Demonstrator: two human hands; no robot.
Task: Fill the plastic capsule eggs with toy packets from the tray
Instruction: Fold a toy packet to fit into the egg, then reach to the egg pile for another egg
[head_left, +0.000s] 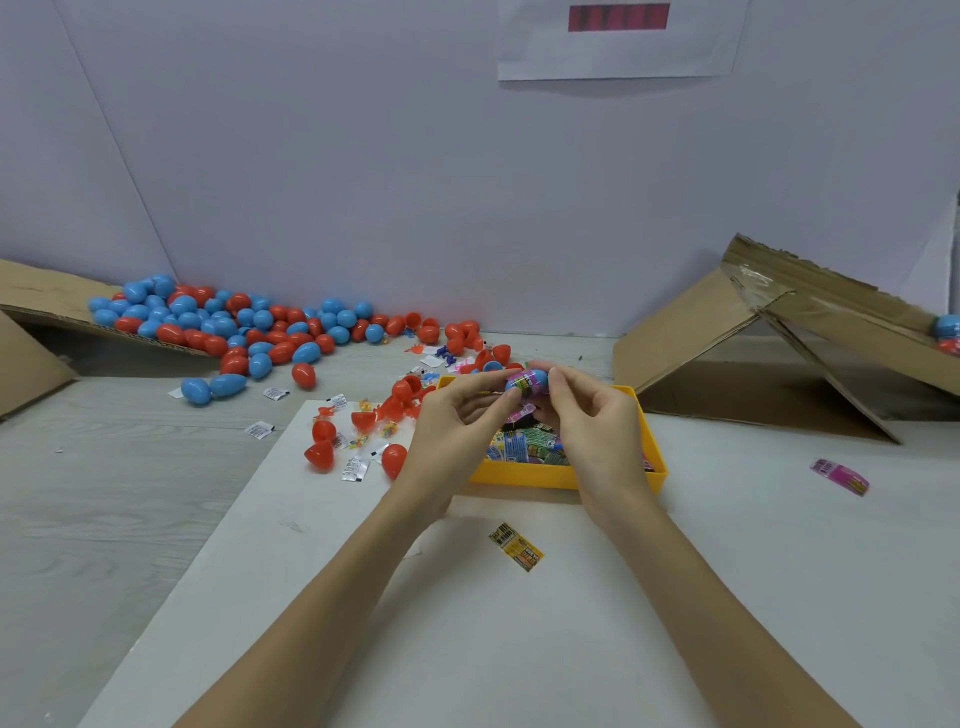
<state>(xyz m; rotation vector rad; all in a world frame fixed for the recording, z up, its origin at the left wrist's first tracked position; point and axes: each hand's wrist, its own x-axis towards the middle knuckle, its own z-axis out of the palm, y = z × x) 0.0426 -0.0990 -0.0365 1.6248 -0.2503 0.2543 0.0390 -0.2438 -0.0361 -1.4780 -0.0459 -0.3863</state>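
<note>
Both hands meet above the yellow tray (524, 475), which holds several colourful toy packets (530, 447). My left hand (457, 415) and my right hand (582, 415) together pinch a blue capsule egg half (537, 378) with a pink and green toy packet (522, 387) pushed against it. Several red egg halves (322, 447) lie left of the tray among small clear packets. A big heap of blue and red capsule eggs (234, 327) spreads along the back wall at the left.
A yellow packet (516, 545) lies on the white board in front of the tray, and a pink packet (839, 475) lies at the right. A tipped cardboard box (779, 338) stands at the back right, another cardboard flap (36, 312) at the far left.
</note>
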